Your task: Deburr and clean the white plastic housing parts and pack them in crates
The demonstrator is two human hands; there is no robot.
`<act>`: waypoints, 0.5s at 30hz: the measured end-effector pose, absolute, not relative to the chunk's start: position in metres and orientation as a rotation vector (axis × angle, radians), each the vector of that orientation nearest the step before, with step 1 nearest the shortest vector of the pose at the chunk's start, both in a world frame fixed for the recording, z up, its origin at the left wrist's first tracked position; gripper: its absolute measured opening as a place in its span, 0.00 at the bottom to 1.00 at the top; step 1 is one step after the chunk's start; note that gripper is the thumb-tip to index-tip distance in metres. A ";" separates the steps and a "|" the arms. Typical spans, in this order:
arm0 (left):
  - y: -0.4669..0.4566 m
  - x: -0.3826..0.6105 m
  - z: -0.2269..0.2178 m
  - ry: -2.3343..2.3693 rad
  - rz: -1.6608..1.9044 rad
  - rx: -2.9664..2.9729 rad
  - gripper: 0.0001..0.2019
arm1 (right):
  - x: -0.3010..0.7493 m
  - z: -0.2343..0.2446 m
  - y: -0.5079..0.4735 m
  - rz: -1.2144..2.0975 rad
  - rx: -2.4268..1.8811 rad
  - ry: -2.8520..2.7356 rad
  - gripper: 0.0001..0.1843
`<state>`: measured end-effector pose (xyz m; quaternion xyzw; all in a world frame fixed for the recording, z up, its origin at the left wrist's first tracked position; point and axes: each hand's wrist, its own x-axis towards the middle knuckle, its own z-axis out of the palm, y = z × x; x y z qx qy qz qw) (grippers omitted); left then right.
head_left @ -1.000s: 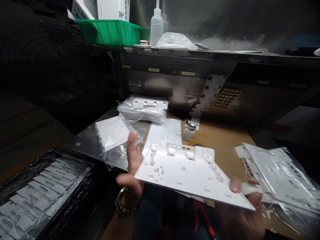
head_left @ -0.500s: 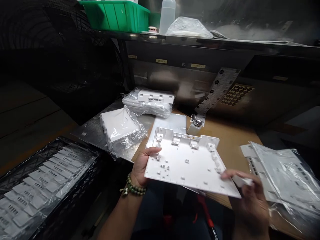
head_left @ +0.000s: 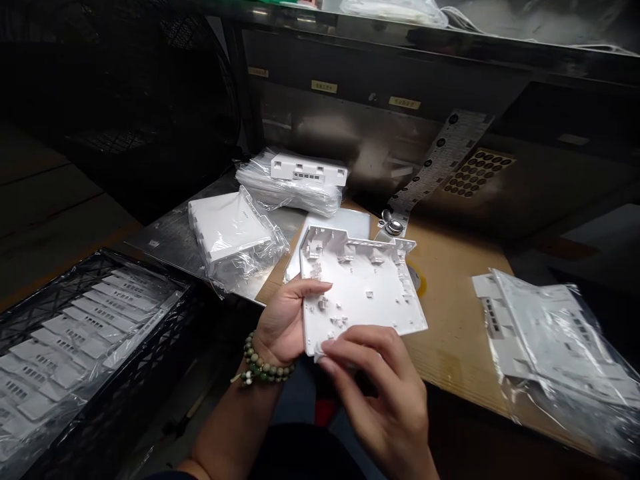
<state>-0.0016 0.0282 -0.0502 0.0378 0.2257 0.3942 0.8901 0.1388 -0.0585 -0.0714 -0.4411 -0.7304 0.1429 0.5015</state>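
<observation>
My left hand [head_left: 287, 313] grips the left side of a white plastic housing [head_left: 360, 310], thumb over its inner face. The housing is tilted towards me, showing clips and posts inside and a raised wall along its far edge. My right hand [head_left: 383, 393] pinches at the near left corner of the housing, fingertips closed on a small white wad [head_left: 319, 356] that looks like cloth and is mostly hidden. Behind the housing stands a pump bottle with a metal lid [head_left: 394, 228]. A pale flat sheet [head_left: 353, 219] lies under the housing's far left part.
To the left, a bagged white housing [head_left: 233, 227] lies before a stack of clear bags [head_left: 287, 193] topped by another white part [head_left: 310, 170]. A black crate [head_left: 145, 347] holds several bagged white parts. Bagged panels [head_left: 560, 340] lie on the right of the cardboard [head_left: 450, 333]. Sticker sheets [head_left: 480, 173] hang behind.
My right hand has moved left from the housing's right edge to its near left corner. The housing has turned and tipped more towards me. The view has dipped downwards.
</observation>
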 end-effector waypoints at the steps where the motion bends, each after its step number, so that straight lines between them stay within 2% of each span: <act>1: 0.027 0.000 -0.049 0.472 0.828 0.093 0.33 | 0.134 -0.069 -0.057 0.324 -1.046 -1.780 0.13; 7: 0.023 0.000 -0.052 0.501 0.961 0.225 0.35 | 0.134 -0.068 -0.057 0.203 -1.001 -1.890 0.13; 15: 0.024 0.000 -0.049 0.538 0.934 0.194 0.38 | 0.138 -0.069 -0.060 0.181 -0.975 -1.905 0.13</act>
